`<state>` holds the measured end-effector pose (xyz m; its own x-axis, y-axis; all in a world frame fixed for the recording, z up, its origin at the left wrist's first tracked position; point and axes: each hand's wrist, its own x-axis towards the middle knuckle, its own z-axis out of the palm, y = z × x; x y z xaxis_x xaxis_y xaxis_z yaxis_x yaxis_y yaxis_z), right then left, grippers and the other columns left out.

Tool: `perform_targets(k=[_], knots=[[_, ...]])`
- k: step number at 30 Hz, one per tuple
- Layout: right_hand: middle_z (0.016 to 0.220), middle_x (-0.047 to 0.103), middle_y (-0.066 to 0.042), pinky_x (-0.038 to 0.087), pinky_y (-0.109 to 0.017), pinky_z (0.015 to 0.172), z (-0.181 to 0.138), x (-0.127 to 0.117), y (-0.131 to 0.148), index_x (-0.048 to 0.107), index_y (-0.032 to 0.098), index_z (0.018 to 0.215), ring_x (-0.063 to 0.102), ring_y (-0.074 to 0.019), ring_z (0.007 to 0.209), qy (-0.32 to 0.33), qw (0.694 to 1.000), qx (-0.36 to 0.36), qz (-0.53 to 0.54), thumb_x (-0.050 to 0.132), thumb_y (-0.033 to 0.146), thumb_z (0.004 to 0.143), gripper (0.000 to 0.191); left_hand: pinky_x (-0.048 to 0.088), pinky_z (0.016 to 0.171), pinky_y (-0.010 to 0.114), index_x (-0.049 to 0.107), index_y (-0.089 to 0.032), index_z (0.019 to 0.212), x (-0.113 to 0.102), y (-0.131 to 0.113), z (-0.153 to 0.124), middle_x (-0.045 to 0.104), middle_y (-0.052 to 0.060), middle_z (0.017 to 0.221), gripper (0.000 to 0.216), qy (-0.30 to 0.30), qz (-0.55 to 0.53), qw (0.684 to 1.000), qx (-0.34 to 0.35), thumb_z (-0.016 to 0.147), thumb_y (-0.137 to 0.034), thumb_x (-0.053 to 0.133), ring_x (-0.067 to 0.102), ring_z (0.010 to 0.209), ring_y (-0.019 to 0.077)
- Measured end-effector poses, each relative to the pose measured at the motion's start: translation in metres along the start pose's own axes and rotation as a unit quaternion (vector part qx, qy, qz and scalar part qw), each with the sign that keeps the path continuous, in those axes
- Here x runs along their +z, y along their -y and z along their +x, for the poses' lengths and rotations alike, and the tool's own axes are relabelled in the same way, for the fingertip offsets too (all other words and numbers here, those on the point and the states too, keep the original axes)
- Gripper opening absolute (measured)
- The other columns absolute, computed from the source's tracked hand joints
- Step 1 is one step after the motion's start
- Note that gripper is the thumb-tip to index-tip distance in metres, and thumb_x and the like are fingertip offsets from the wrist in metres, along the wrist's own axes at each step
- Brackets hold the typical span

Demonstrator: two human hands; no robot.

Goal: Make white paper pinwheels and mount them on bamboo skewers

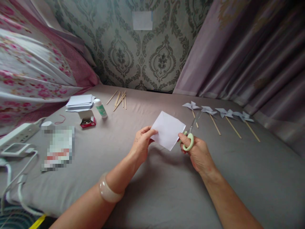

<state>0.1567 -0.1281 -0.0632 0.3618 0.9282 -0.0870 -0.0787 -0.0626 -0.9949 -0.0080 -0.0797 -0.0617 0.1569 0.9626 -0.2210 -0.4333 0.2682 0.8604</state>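
A square of white paper [168, 129] is pinched at its left corner by my left hand [142, 142], thumb on top. My right hand [195, 150] holds scissors [189, 142] with pale green handles, thumb through one loop. The blades point up and away from me, beside the paper's right corner. Whether my right fingers also touch the paper I cannot tell. Faint crease lines run across the sheet. Beyond the scissors on the right lie several white paper pinwheels [209, 110] on wooden sticks, in a row.
Loose wooden sticks [119, 100], a stack of paper [79, 102], a glue stick [101, 108] and a small red open box [87, 121] sit to the left. A power strip [20, 136] with cables and a blurred packet [59, 146] lie nearer. Curtains hang at right.
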Motion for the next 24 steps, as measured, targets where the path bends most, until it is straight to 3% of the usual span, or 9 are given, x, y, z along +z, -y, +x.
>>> perform_targets(k=[6, 11, 16, 24], knots=[[0.050, 0.042, 0.007, 0.029, -0.023, 0.046, -0.003, 0.001, -0.007, 0.049, 0.019, 0.055, 0.036, -0.0074, 0.048, -0.005, 0.999, -0.038, 0.006, 0.080, 0.046, 0.061, 0.041, 0.042, 0.062, 0.024, 0.070, -0.016, 0.070, 0.002, 0.003, -0.001, 0.068, 0.003, 0.074, 0.014, 0.010, -0.020, 1.000, -0.019, 0.059, -0.024, 0.074, 0.057, 0.064, 0.0118], [0.054, 0.042, 0.007, 0.030, -0.023, 0.048, -0.002, 0.002, -0.007, 0.050, 0.018, 0.059, 0.036, -0.0077, 0.051, -0.033, 0.996, -0.076, 0.038, 0.078, 0.042, 0.064, 0.037, 0.041, 0.065, 0.023, 0.073, -0.017, 0.079, 0.009, 0.005, -0.007, 0.070, 0.004, 0.084, 0.029, 0.049, -0.064, 0.995, -0.055, 0.057, -0.033, 0.083, 0.059, 0.071, 0.0111], [0.053, 0.042, 0.006, 0.030, -0.024, 0.048, -0.002, 0.003, -0.008, 0.052, 0.018, 0.060, 0.035, -0.0079, 0.050, -0.046, 0.992, -0.113, 0.041, 0.076, 0.041, 0.068, 0.034, 0.041, 0.064, 0.023, 0.072, -0.016, 0.076, 0.012, 0.015, -0.011, 0.069, 0.002, 0.079, 0.032, 0.060, -0.065, 0.991, -0.099, 0.052, -0.030, 0.087, 0.056, 0.064, 0.0087], [0.053, 0.043, 0.007, 0.030, -0.023, 0.049, -0.002, 0.004, -0.010, 0.055, 0.017, 0.061, 0.037, -0.0078, 0.051, -0.037, 0.992, -0.112, 0.052, 0.076, 0.037, 0.069, 0.030, 0.040, 0.062, 0.024, 0.072, -0.013, 0.073, 0.012, 0.020, -0.011, 0.067, 0.004, 0.074, 0.031, 0.056, -0.019, 0.995, -0.085, 0.051, -0.030, 0.088, 0.055, 0.061, 0.0093]])
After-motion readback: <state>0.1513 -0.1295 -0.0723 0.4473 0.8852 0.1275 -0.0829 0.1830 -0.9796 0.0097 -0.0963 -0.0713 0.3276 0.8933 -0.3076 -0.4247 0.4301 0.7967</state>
